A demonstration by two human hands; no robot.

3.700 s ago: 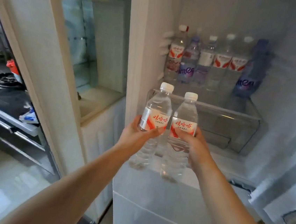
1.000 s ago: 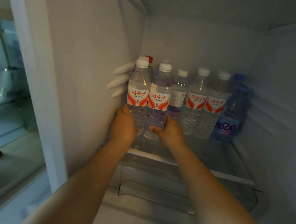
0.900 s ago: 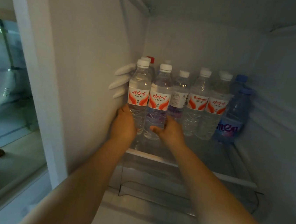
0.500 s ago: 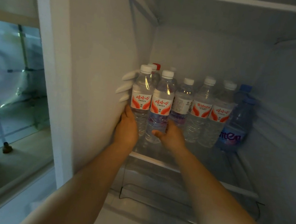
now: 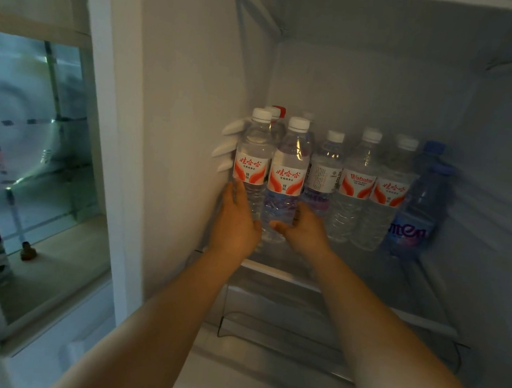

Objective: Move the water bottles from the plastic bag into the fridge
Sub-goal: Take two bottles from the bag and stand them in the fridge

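Observation:
Two clear water bottles with white caps and red-and-white labels stand at the front left of the fridge shelf (image 5: pixel 275 271). My left hand (image 5: pixel 235 221) holds the lower part of the left bottle (image 5: pixel 251 158), close to the fridge's left wall. My right hand (image 5: pixel 306 232) grips the lower part of the right bottle (image 5: pixel 289 169), thumb in front and fingers round its right side. The two bottles touch each other. The plastic bag is not in view.
Several more bottles (image 5: pixel 356 185) line the shelf behind and to the right, ending with a blue bottle (image 5: pixel 414 223) near the right wall. White shelf pegs (image 5: pixel 229 147) stick out of the left wall. A drawer (image 5: pixel 298 324) lies below the shelf. A glass cabinet (image 5: pixel 31 154) stands to the left.
The two bottles have gone from in front of the fridge onto the shelf's front left. Over the last second both hands stay low on them, and only the camera has shifted.

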